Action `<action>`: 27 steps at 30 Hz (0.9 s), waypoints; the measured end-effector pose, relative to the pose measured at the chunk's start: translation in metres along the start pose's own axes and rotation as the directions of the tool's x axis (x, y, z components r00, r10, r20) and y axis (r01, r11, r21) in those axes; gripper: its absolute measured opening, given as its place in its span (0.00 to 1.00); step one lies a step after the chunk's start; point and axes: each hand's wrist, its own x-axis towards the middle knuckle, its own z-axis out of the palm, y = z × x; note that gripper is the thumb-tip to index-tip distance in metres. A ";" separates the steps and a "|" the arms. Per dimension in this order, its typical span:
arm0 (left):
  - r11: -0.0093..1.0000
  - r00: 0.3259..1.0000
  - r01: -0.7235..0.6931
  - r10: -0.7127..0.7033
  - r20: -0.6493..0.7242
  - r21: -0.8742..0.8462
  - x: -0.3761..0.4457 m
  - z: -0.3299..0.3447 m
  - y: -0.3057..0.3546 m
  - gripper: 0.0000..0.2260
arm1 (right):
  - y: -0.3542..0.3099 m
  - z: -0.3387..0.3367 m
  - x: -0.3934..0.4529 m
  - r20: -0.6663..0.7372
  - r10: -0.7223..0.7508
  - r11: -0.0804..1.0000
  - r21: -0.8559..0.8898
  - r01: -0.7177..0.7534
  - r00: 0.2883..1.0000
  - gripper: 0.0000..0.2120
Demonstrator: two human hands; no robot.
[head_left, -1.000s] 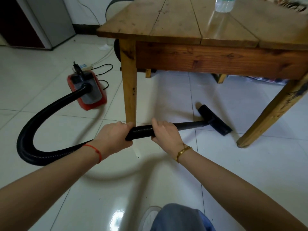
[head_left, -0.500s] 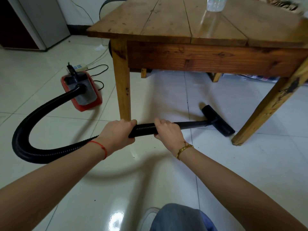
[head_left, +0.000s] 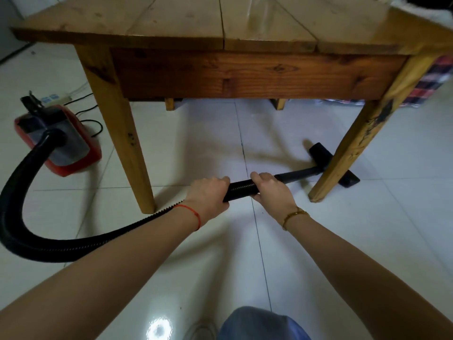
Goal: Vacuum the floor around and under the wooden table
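Both hands are wrapped around the black vacuum wand (head_left: 289, 176), the left hand (head_left: 208, 195) closed where the ribbed hose (head_left: 31, 192) meets the tube and the right hand (head_left: 272, 192) closed just ahead of it, nearer the floor head (head_left: 326, 158). That head lies flat on the white tile floor (head_left: 392, 217) behind the near right table leg (head_left: 353, 148), which hides its middle, so whether it touches the leg is hard to tell. Rigid and probably light, the wand should steer well from this two-handed hold on the ribbed section, which looks less slippery than the smooth tube. By contrast the hose is soft and springy; it loops back past the near left table leg (head_left: 122, 133) to the red canister (head_left: 63, 143), and it will likely drag against that leg on a long reach. Beside the canister, a power strip (head_left: 56, 98) and cords lie on the floor. Above, the wooden tabletop (head_left: 171, 20) overhangs the swept area.
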 end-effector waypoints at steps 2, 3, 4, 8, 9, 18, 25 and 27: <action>1.000 1.000 -0.010 0.010 -0.001 0.006 0.005 0.002 0.009 0.13 | 0.010 0.000 -0.001 0.021 0.007 1.000 0.011 -0.007 1.000 0.17; 1.000 1.000 -0.013 0.013 -0.003 0.002 0.006 0.003 0.012 0.13 | 0.013 -0.001 -0.001 0.033 0.009 1.000 0.011 -0.010 0.999 0.17; 1.000 1.000 -0.014 0.014 -0.006 -0.004 0.006 0.003 0.014 0.13 | 0.015 -0.001 -0.001 0.041 0.012 1.000 0.013 -0.012 0.999 0.17; 1.000 1.000 -0.004 0.004 -0.017 -0.018 -0.007 -0.001 0.010 0.12 | 0.006 -0.005 -0.002 0.053 -0.019 1.000 0.014 0.018 0.998 0.17; 1.000 1.000 0.002 -0.003 -0.018 -0.018 -0.012 -0.002 0.006 0.12 | 0.001 -0.006 -0.002 0.053 -0.036 0.999 0.018 0.035 0.998 0.17; 0.997 0.997 0.075 -0.074 0.033 -0.030 -0.080 -0.019 -0.026 0.07 | -0.059 -0.012 -0.019 0.033 -0.202 0.978 0.057 0.200 0.979 0.18; 0.991 0.989 0.130 -0.131 0.068 0.014 -0.128 -0.034 -0.034 0.07 | -0.094 -0.020 -0.037 -0.019 -0.305 0.941 0.148 0.304 0.952 0.12; 0.991 0.987 0.136 -0.136 0.079 0.014 -0.137 -0.039 -0.034 0.07 | -0.099 -0.022 -0.042 -0.023 -0.334 0.926 0.178 0.333 0.942 0.12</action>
